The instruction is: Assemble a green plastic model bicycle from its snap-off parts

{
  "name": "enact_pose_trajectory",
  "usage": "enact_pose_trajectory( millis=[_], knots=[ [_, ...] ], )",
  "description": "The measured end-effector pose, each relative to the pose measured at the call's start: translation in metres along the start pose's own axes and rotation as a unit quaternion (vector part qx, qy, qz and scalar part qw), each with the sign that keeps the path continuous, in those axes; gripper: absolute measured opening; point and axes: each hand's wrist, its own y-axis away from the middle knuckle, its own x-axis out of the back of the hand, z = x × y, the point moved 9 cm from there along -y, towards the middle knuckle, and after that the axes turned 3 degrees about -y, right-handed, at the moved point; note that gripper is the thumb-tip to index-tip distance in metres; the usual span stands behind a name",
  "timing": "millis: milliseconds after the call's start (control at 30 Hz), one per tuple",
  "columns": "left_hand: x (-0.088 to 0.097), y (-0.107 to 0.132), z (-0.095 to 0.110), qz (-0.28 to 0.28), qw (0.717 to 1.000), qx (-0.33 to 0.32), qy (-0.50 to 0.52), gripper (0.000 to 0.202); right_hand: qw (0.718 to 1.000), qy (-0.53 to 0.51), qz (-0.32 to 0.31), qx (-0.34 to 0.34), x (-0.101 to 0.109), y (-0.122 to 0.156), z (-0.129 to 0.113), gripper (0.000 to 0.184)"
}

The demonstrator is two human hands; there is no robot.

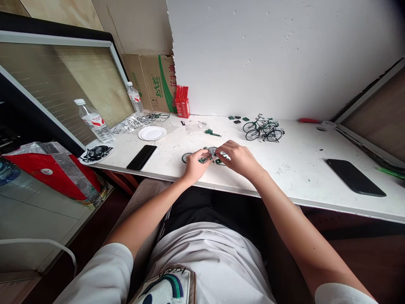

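Note:
Near the front edge of the white table, my left hand [196, 164] is closed on a small dark green model bicycle [206, 159]. One spoked wheel of it shows to the left of my fingers and another between my hands. My right hand [236, 158] pinches at the bicycle's right part, with fingertips close together; what exactly they grip is too small to make out. Behind my hands lies a small green model piece [212, 133]. Farther back on the right stand model bicycles [264, 128], dark green and black, close together.
At left are a black phone [141, 157], a white paper plate [152, 133], a plate of black parts [96, 153], part frames [142, 121] and water bottles [95, 121]. A red box [182, 102] stands by the wall. Another phone [356, 177] lies right.

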Motion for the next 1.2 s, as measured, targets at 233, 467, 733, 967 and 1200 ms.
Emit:
enact_pose_trajectory(
  millis=[233,467,733,967,1200],
  knots=[
    [-0.001,0.0,-0.002,-0.012,0.999,0.032,0.035,0.029,1.0,0.009,0.012,0.021,-0.002,0.001,-0.002,0.02],
    [-0.002,-0.001,-0.008,-0.009,0.996,0.068,0.06,0.033,1.0,0.014,0.021,0.018,0.001,0.001,-0.001,0.017],
    [-0.001,-0.001,-0.01,-0.007,0.993,0.083,0.078,0.036,0.994,-0.103,0.045,-0.008,-0.002,0.002,0.016,0.021],
    [0.0,-0.003,-0.012,0.005,0.993,0.088,0.08,0.034,0.98,-0.186,0.07,0.0,-0.015,0.003,0.025,0.022],
    [0.003,-0.003,-0.013,0.013,0.995,0.085,0.057,0.034,0.978,-0.182,0.1,0.009,-0.013,0.003,0.023,0.017]
  ],
)
